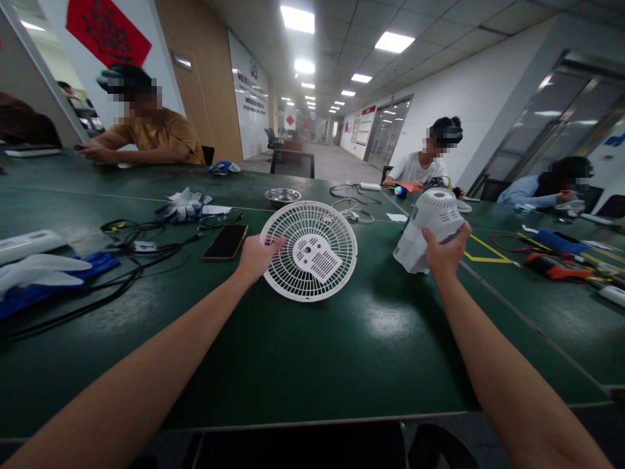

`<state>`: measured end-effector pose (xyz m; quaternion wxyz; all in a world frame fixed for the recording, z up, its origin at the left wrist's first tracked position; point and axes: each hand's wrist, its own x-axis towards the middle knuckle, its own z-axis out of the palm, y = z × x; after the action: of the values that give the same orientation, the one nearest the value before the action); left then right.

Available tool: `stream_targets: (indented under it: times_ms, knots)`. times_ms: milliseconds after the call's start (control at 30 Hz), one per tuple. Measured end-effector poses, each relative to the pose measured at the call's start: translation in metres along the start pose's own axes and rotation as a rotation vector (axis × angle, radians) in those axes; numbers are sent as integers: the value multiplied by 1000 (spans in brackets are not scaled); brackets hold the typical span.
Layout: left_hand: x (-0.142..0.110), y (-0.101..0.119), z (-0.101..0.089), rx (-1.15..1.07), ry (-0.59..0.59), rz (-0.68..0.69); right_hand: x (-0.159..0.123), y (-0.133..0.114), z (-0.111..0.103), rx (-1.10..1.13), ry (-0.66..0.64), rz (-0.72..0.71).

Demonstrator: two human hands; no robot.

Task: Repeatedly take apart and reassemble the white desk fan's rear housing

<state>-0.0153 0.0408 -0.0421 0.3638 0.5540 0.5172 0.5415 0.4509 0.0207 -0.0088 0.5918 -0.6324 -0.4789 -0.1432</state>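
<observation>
My left hand (260, 258) is closed on the left rim of a round white fan grille (325, 225), held tilted up over the green table (312, 365). A slotted plate with small holes forms the grille's middle. On the right, my right hand (446, 251) is wrapped round a white fan motor housing (430, 225), with vent slots near its rounded top. The two parts are apart from each other. Behind the grille stands a shiny metal bowl (283, 195). A dark phone (225, 241) lies just left of my left hand.
Black cables (141, 260), grey gloves (181, 205) and blue-and-white gloves (53, 277) lie on the left. An orange multimeter (559, 267) and a blue item (561, 241) lie at right, near yellow tape (488, 259). Several people sit across the table.
</observation>
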Motion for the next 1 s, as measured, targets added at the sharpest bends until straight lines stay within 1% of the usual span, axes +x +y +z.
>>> stream_targets:
  times_ms: [100, 167, 233, 300, 400, 433, 500, 600, 633, 667, 733, 800, 867, 933, 1000]
  knots:
    - [-1, 2, 0, 8, 4, -2, 0, 0, 2, -21, 41, 5]
    - [-2, 2, 0, 14, 1, -9, 0, 2, 2, -15, 43, -1]
    - [-2, 3, 0, 8, -2, -18, 1, 3, 2, -6, 51, -18]
    - [-2, 4, 1, 0, 3, -27, 1, 2, 1, -15, 89, -54]
    - [-1, 3, 1, 2, 11, -28, -1, -11, -3, -54, 171, -132]
    - [-1, 3, 1, 8, 11, -23, -2, -18, -4, -52, 182, -151]
    - [0, 1, 0, 22, 11, -9, -8, -37, -5, -3, 161, -162]
    - [1, -1, 0, 26, 6, 7, -26, -67, 1, 110, 43, -123]
    - [1, -1, 0, 18, 2, 11, -34, -76, 4, 128, -25, -109]
    - [1, -1, 0, 10, 2, 13, -42, -84, 8, 142, -129, -97]
    - [0, 1, 1, -2, 9, 17, -60, -94, 18, 131, -288, -57]
    - [-1, 3, 1, 9, 25, 16, -77, -98, 27, 82, -421, -35]
    - [-1, 5, 1, 33, 32, 14, -89, -96, 36, 46, -544, -20]
    - [-2, 6, 0, 48, 30, 15, -94, -91, 42, 13, -640, 12]
    - [-3, 6, 0, 57, 23, 25, -95, -84, 47, -51, -703, 56]
